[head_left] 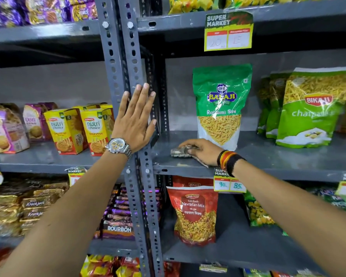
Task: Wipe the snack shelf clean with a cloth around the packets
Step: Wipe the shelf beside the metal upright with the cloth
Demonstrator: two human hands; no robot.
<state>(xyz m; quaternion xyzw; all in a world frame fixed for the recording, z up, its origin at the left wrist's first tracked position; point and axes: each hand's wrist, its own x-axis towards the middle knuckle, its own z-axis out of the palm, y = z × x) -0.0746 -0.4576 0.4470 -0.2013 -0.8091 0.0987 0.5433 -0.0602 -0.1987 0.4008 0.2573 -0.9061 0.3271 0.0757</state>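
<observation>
- The right hand [200, 151] lies palm down on the grey metal snack shelf [268, 156], fingers curled over a crumpled grey cloth [181, 151] and pressing it onto the shelf near its front left corner
- Black and red-orange bands circle the right wrist
- Just behind that hand stands an upright green Ratlami Sev packet [221, 104], its base close to the knuckles; whether they touch cannot be told
- Further right on the same shelf stand green Bikaji packets [310, 108], well apart from the cloth
- The left hand [135, 120] is spread flat, fingers straight and pointing up, palm against the perforated grey upright post [126, 76] between two shelf bays; it grips nothing
- A silver wristwatch [118, 146] sits on the left wrist
- Left of the post, yellow Nutri Choice biscuit boxes [65, 130] stand on a neighbouring shelf
- A yellow price tag [229, 183] hangs from the snack shelf's front edge below the right wrist, and a red Navratan Mix packet [195, 214] stands on the shelf beneath
</observation>
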